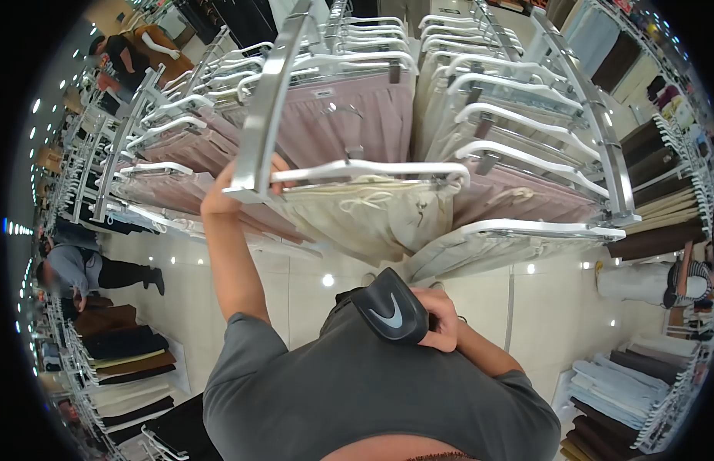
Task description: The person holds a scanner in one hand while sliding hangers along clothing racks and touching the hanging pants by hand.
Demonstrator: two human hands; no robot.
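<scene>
My left hand [221, 190] is raised at the front end of a metal rail [268, 115], which hides part of it. Its fingers curl around behind the rail, and the tips show at the left end of a white hanger [372, 167]. From that hanger hang cream drawstring pants [364, 215]. Close to my waist, my right hand [440, 316] is closed around a black device [391, 307] with a silver curved mark on its face. Part of the grip is hidden behind the device.
Pink pants [349, 115] and other pants hang behind on white hangers. A second rail [587, 115] stands to the right, with pale pants [518, 246] at its front. Folded clothes [622, 392] lie lower right, more at lower left. People [84, 269] stand at both sides.
</scene>
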